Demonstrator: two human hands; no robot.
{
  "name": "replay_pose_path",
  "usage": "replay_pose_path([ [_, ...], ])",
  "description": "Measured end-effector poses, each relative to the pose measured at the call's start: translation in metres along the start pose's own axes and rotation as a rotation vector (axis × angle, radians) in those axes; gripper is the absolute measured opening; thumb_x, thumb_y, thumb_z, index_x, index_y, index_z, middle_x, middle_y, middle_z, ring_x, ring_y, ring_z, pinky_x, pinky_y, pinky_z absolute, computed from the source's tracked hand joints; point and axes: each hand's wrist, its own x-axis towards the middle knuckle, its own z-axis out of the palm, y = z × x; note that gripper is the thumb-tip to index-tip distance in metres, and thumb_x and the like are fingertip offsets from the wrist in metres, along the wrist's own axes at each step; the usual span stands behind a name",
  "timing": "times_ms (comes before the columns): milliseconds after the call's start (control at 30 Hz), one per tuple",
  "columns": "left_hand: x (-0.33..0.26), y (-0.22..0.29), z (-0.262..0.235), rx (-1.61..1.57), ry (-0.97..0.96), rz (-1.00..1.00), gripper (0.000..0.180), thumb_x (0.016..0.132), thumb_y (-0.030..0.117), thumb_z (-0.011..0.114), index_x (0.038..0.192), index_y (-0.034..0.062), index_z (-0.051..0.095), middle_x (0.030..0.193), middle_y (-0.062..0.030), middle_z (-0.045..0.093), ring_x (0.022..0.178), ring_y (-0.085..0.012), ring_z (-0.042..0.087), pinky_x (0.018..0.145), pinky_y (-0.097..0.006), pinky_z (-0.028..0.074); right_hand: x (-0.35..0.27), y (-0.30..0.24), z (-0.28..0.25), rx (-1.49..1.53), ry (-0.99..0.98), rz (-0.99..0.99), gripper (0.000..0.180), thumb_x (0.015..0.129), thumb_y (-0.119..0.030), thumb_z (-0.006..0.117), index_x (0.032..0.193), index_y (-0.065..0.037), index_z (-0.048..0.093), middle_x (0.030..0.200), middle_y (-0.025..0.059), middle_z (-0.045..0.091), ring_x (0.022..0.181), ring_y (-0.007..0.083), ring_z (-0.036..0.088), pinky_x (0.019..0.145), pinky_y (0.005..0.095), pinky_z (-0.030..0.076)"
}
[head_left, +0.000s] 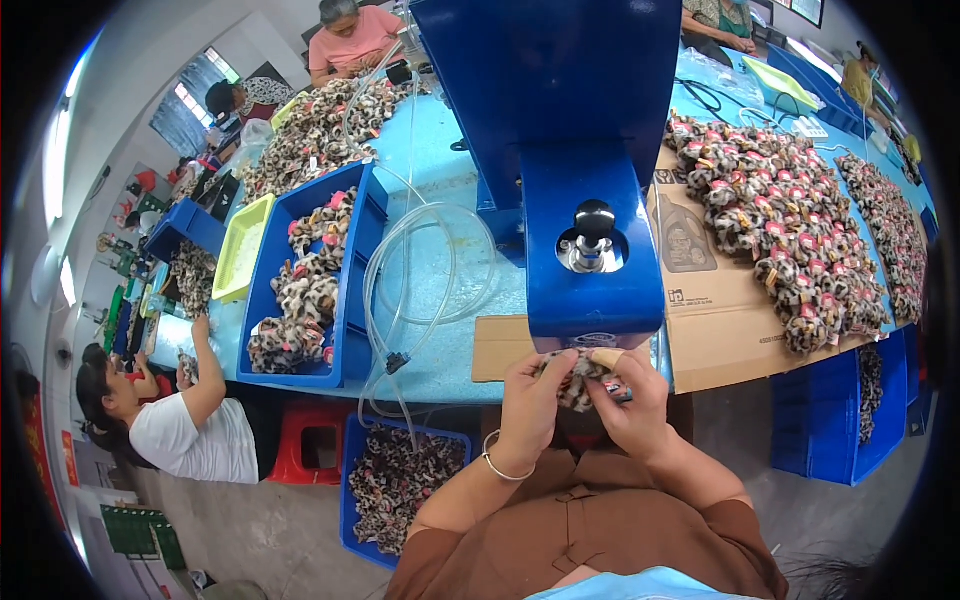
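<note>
Lit far left of the left hand (530,402) by tube light (57,155), with curtained window (183,120) beyond, red stool (291,432) nearer, grey floor (290,540) below.

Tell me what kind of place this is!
It looks like a workshop or small factory, probably for plush items: there's a big heap of spotted furry pieces, a blue bench-top machine, and a co-worker in a white top.

Plush (575,394) I'm holding: fuzzy, matt pile cloth. Machine (560,80): glossy blue, looks like painted metal; knob (594,218) shiny black, plastic-looking; stem (592,258) polished metal. Cardboard (705,345): matt, papery. Bin (362,285): smooth plastic. Table (440,150): smooth, slight sheen. My shirt (510,540): matt cloth.
</note>
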Motion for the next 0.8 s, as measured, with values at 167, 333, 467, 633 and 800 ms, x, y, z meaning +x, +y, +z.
replay_pose_path([
  [167,0.005,0.002,0.003,0.017,0.007,0.041,0.007,0.085,0.005,0.065,0.085,-0.0007,0.068,0.08,-0.0019,0.066,0.069,-0.0043,0.057,0.061,-0.019,0.044,-0.001,0.012,0.005,0.083,0.031,0.076,0.021,0.069,0.004,0.069,0.085,0.0,0.057,0.075,0.013,0.054,0.065,0.0278,0.054,0.054,0.0331,0.042],
  [333,0.003,0.009,0.012,0.049,0.03,0.121,0.007,0.086,0.003,0.063,0.089,-0.0012,0.069,0.081,-0.0005,0.066,0.069,-0.0032,0.055,0.061,-0.018,0.043,0.003,0.011,0.007,0.181,0.058,0.108,0.021,0.069,0.006,0.068,0.08,0.0,0.052,0.074,0.0119,0.052,0.063,0.0247,0.053,0.053,0.0317,0.041],
  [467,0.001,0.011,0.016,0.106,0.062,0.183,0.007,0.086,0.002,0.063,0.088,-0.001,0.068,0.08,0.0011,0.064,0.069,-0.002,0.053,0.06,-0.017,0.041,0.004,0.013,0.007,0.237,0.045,0.146,0.021,0.069,0.006,0.068,0.081,0.001,0.052,0.074,0.0107,0.051,0.063,0.0217,0.052,0.052,0.03,0.041],
  [633,-0.002,0.013,0.015,0.112,0.045,0.205,0.006,0.086,0.002,0.062,0.088,-0.0007,0.067,0.08,0.0019,0.064,0.068,-0.0012,0.052,0.058,-0.017,0.04,0.005,0.009,0.005,0.266,0.036,0.151,0.02,0.069,0.007,0.068,0.082,0.001,0.053,0.074,0.0105,0.051,0.062,0.0208,0.052,0.052,0.0284,0.042],
  [800,-0.003,0.015,0.019,0.108,0.068,0.23,0.006,0.086,0.001,0.061,0.089,-0.0002,0.067,0.078,0.0031,0.063,0.066,-0.0003,0.052,0.056,-0.016,0.039,0.009,0.004,0.004,0.262,0.047,0.131,0.021,0.069,0.007,0.068,0.084,0.002,0.054,0.076,0.0108,0.052,0.063,0.0207,0.052,0.053,0.0282,0.043],
])
